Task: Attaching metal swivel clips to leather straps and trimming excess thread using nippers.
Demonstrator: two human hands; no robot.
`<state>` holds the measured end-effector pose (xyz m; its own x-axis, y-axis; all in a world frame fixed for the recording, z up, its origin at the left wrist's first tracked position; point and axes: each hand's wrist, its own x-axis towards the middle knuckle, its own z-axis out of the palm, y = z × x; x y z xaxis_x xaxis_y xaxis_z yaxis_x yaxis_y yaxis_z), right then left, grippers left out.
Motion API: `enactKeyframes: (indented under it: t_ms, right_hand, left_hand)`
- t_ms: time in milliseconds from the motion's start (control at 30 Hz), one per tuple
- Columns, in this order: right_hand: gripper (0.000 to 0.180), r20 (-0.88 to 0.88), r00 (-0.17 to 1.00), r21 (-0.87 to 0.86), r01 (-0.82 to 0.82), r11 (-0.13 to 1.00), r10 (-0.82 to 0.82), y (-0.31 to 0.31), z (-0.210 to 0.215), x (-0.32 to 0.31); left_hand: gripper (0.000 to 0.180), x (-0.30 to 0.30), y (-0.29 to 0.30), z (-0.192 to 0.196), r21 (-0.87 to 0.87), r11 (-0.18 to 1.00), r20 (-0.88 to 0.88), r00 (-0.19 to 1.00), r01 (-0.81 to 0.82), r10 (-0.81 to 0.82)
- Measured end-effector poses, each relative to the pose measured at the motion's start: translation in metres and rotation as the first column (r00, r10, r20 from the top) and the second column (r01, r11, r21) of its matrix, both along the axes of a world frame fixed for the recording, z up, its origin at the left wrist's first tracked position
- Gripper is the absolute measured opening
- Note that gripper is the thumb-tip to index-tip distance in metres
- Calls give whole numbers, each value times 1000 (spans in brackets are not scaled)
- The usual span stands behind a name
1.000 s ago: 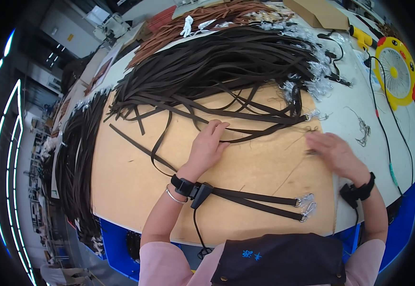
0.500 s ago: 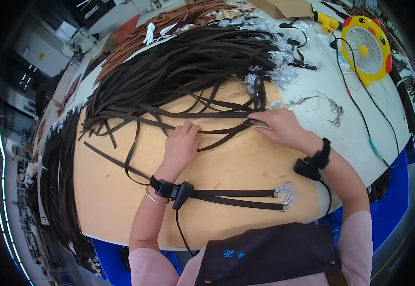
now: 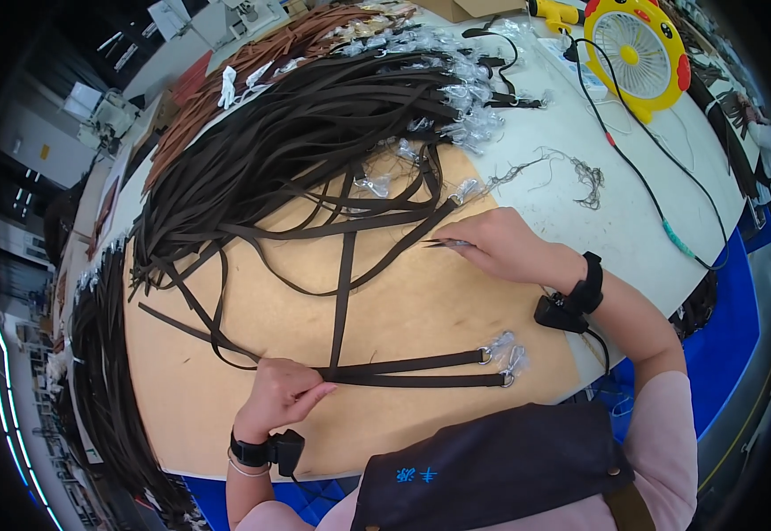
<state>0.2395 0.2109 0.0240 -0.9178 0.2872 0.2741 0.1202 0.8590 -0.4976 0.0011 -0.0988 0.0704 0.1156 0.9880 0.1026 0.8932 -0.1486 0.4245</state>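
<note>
Low on the tan board point(image 3: 421, 310), my left hand point(image 3: 284, 394) is closed with thumb and fingers pinched on a dark brown strap point(image 3: 343, 292). That strap runs up from the hand toward the pile. Two more straps point(image 3: 421, 363) lie beside the hand, their metal hooks point(image 3: 508, 356) wrapped in clear plastic at the right. My right hand point(image 3: 514, 252) is closed around small metal thread snips point(image 3: 449, 243), whose dark points face left. Just left of the points, a strap with a plastic-wrapped end point(image 3: 465, 190) curves across the board.
A large heap of dark straps point(image 3: 288, 133) covers the far side, with brown straps point(image 3: 226, 71) behind it. More dark straps point(image 3: 107, 354) hang over the left edge. Loose threads point(image 3: 585, 181), a yellow fan point(image 3: 638, 57) and its cable point(image 3: 642, 177) are on the right.
My left hand has moved down toward me, drawing a strap out from the pile. My right hand has shifted slightly, still holding the snips, which now show more clearly. The view has shifted.
</note>
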Motion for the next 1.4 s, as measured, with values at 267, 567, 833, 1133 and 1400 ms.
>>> enactKeyframes:
  t_ms: [267,567,833,1133,1400]
  right_hand:
    - [34,58,997,-217,52,975,-40,11,-6,-76]
    - [38,-155,953,140,282,949,-260,51,-24,-102]
    - [18,-225,879,108,451,886,-420,127,-27,-144]
    - [60,175,968,14,178,984,-178,72,43,-76]
    - [58,261,965,-314,119,942,-35,62,-2,-34]
  left_hand:
    - [30,-8,109,-2,31,860,-233,833,-510,502]
    - [5,-19,198,-65,333,813,-224,798,-477,560]
    - [14,28,157,19,401,912,88,988,84,-130]
    - [21,38,122,-46,67,998,73,997,-17,12]
    - [14,63,133,-30,191,980,-89,995,61,-45]
